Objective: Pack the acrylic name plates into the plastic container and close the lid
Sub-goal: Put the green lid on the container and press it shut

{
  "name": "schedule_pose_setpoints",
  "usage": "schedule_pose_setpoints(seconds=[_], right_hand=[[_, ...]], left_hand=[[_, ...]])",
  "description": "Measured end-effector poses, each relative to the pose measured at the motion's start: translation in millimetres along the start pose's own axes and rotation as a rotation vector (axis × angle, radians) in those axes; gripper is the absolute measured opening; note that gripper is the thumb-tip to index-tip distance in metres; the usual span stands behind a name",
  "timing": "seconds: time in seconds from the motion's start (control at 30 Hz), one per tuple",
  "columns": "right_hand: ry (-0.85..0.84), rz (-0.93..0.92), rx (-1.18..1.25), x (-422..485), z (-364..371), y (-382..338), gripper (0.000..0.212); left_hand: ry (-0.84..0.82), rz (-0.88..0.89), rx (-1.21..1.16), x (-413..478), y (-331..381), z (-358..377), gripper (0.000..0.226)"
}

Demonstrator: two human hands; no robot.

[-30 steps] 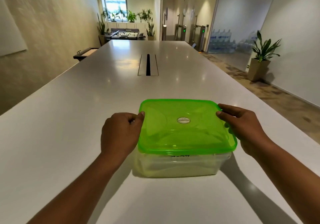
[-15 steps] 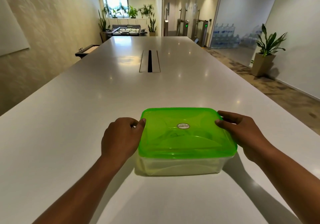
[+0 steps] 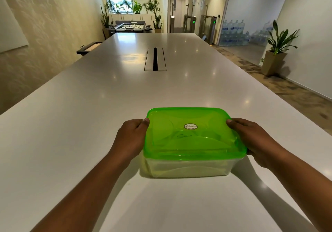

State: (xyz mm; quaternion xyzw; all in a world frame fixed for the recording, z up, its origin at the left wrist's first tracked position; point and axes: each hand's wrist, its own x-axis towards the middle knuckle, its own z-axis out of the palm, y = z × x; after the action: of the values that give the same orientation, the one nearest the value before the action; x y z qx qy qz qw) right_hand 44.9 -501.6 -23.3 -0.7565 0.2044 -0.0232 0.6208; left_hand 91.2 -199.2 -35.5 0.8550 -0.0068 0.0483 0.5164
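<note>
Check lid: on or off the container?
On. The green lid covers the container rim on every visible side; whether it is snapped tight cannot be told.

A clear plastic container sits upright at lower centre-right of the frame, its translucent green lid lying flat on top, a round sticker at mid-lid.

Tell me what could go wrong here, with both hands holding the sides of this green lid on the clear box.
1. The translucent green plastic lid may sit on the clear plastic container without being fully snapped shut; the thumbs only reach the side edges, so the corners could stay loose.
2. The left hand and right hand press on a glossy white table, so the container might slide.
3. Contents are barely visible, so something inside may block the lid.
</note>
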Motion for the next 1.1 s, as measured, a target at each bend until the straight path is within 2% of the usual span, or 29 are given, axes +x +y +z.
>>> schedule_pose_setpoints(seconds=[0.1, 0.37, 0.6, 0.7, 0.8, 0.93, 1.1], right_hand=[[-0.007, 0.028, -0.026, -1, 3, -2, 0.022], [-0.025, 0.022, -0.039, -3, 3, -5, 0.025], [-0.04, 0.025, -0.046, 1, -4, -10, 0.023], [0.01, -0.059, 0.033, 4, 1, -16, 0.022], [0.022, -0.07, 0.149, 3, 10, -18, 0.03], [0.02, -0.054, 0.215, 1, 13, -17, 0.03], [0.031, -0.006, 0.154, 7, 14, -23, 0.029]], left_hand=[[0.006, -0.02, -0.069, -2, 3, 1, 0.035], [-0.013, -0.017, -0.081, -3, 8, 1, 0.038], [-0.039, -0.092, -0.183, 0, 8, -3, 0.022], [-0.048, -0.065, -0.289, 4, 13, 1, 0.021], [-0.058, -0.148, -0.464, 2, 15, 10, 0.015], [0.081, -0.187, -0.461, 0, 10, 12, 0.029], [0.043, -0.193, -0.442, 6, 9, 10, 0.03]])
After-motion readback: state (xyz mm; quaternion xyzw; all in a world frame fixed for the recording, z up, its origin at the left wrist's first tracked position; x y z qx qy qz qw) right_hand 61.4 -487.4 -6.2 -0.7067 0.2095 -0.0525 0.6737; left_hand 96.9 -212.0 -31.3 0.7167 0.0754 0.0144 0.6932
